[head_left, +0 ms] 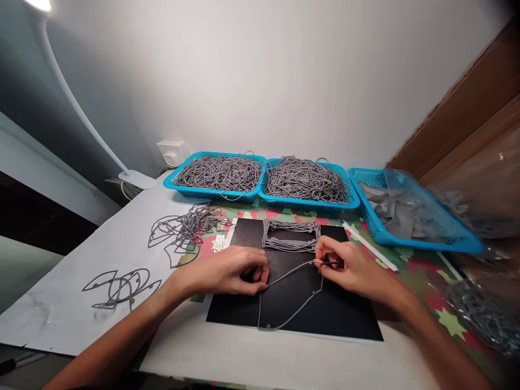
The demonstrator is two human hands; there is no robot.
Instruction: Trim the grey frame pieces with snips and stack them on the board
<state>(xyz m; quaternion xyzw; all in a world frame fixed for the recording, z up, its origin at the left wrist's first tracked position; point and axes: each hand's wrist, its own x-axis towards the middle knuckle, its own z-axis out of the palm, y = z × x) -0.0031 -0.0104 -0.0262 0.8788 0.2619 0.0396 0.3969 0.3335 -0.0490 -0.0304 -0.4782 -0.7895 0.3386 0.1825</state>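
Head view: I look forward and down, with 12 o'clock straight ahead from the black mat.
Grey loop: one thin, angular grey loop [314, 293] lies partly on the black mat [235, 309], its lower edge near 6 o'clock; the dark ground probably helps me see its outline.
Left fingers: my left fingers [255, 257] pinch its upper-left corner, seemingly to steady it.
Right fingers: my right fingers [326, 246] close on its upper-right edge, as if to keep the loop spread; a slim dark thing [335, 263] shows between them, and I cannot tell what it is.
Stack: similar loops [290, 244] sit aligned at 12 o'clock, within easy reach, I would say.
Loose loops: a tangled heap [190, 225] at 10 o'clock and a smaller group [125, 287] at 9, apart perhaps to stay sorted.
Baskets: two blue baskets [215, 195] [309, 203] of tangled loops stand at 11 and 12; a third [430, 246] at 2 holds grey pieces.
Tabletop: patterned cover [450, 323] at 4, pale tabletop [52, 303] at 9, white strip [371, 248] at 1.
Room: plain wall [284, 76] at 12, lit lamp [69, 92] at 10, brown cardboard [467, 103] at 2.
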